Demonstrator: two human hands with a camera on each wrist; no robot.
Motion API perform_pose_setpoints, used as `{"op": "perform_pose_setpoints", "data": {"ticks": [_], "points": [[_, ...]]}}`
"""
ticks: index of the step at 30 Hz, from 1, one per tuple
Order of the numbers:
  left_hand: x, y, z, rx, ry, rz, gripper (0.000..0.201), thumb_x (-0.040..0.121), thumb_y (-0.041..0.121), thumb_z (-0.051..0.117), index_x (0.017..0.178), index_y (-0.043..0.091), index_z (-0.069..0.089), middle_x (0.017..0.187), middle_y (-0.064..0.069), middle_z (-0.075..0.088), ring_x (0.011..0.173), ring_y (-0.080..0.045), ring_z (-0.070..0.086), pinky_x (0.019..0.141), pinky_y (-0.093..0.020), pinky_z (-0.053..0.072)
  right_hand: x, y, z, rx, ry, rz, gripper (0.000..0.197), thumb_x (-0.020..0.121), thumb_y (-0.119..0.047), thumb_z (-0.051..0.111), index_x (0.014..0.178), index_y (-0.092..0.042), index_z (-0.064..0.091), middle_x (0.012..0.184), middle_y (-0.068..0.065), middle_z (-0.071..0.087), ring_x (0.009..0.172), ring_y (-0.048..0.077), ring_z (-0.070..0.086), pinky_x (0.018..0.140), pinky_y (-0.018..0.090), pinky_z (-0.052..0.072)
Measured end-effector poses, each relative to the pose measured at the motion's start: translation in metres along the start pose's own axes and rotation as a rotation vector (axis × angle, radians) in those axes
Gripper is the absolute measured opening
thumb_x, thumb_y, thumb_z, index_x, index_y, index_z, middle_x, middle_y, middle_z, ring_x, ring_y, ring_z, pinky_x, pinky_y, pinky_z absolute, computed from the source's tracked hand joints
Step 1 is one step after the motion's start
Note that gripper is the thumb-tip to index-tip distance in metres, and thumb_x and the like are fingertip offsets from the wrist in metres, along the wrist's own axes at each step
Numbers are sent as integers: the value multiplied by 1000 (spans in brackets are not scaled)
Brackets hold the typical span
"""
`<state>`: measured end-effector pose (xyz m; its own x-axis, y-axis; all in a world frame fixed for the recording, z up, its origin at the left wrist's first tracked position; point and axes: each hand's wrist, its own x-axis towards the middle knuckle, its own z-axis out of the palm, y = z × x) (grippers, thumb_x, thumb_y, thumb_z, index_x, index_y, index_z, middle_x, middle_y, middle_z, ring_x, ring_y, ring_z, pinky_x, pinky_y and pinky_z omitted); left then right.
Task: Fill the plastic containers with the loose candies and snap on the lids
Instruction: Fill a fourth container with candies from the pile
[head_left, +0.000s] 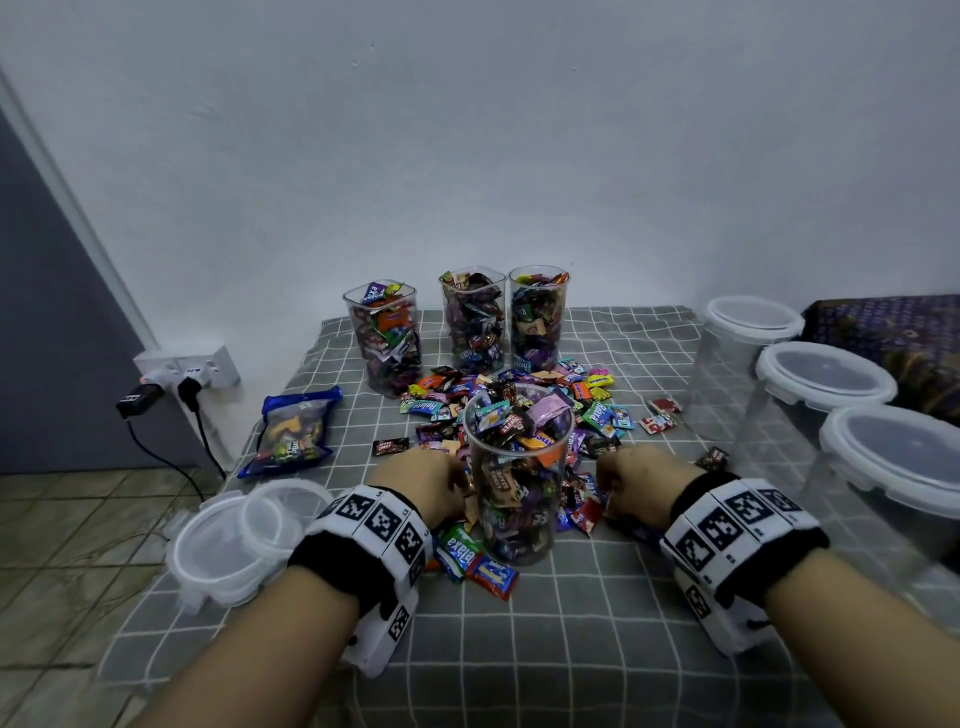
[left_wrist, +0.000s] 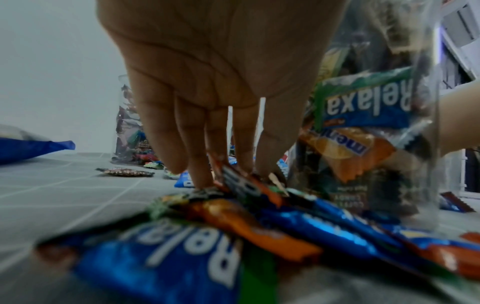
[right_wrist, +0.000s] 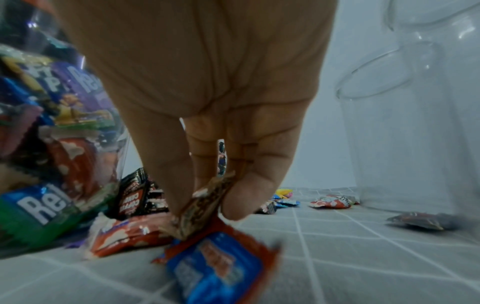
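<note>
**Candy picked up on both sides of the front container**

The front container (head_left: 517, 478), heaped w/ candy and lidless, stood on the checked cloth (head_left: 597, 623) btwn both hands. A brown wrapped candy (right_wrist: 205, 202) was pinched by the right hand (right_wrist: 207, 102) betw. thumb and fingertips. The left hand (left_wrist: 218, 92) was pointed down, fingertips closed on an orange candy (left_wrist: 246, 187). Loose candies (head_left: 519, 395) were spread behind; three filled containers (head_left: 475, 319) stood at the back. Spare lids (head_left: 244, 540) were stacked at left.

A checked cloth (head_left: 597, 623) is covering the bench, carrying candies (head_left: 587, 395), containers (head_left: 519, 467), lids (head_left: 228, 545) and a bag (head_left: 293, 431).
</note>
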<state>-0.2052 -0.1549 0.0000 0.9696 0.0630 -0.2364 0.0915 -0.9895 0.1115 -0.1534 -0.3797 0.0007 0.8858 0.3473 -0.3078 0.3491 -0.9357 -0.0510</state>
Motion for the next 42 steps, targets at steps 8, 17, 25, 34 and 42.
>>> {"op": "perform_pose_setpoints", "data": {"ticks": [8,17,25,34,42], "points": [[0,-6,3,2,-89,-3,37,83,30,67,119,32,60,121,4,61,110,-17,57,84,-27,47,2,2,2,15,69,-34,11,88,-16,55,92,-25,51,116,2,58,107,20,54,82,26,43],[1,-8,4,-52,27,-20,29,89,21,60,118,21,63,120,-1,63,112,-20,57,96,-32,47,-2,3,0,97,150,-36,11,88,-14,54,97,-21,55,110,4,61,102,21,57,76,26,44],[-7,-13,-1,-219,302,-56,24,89,26,61,112,21,66,112,1,67,105,-18,59,86,-28,47,-12,13,-11,332,539,-53,10,89,-14,59,98,-11,61,101,7,63,97,25,56,76,28,38],[-20,-17,-19,-495,559,-36,24,86,23,65,108,17,70,105,2,70,93,-15,63,87,-29,50,-42,-14,-62,814,812,-358,11,88,-13,61,85,-23,60,71,-8,54,67,10,49,60,22,39],[-29,-9,-46,-679,667,61,20,83,23,69,103,18,71,93,4,68,79,-11,60,76,-27,50,-46,-39,-59,749,582,-487,6,84,-23,66,86,-27,62,65,-11,50,66,11,48,68,42,46]]}}
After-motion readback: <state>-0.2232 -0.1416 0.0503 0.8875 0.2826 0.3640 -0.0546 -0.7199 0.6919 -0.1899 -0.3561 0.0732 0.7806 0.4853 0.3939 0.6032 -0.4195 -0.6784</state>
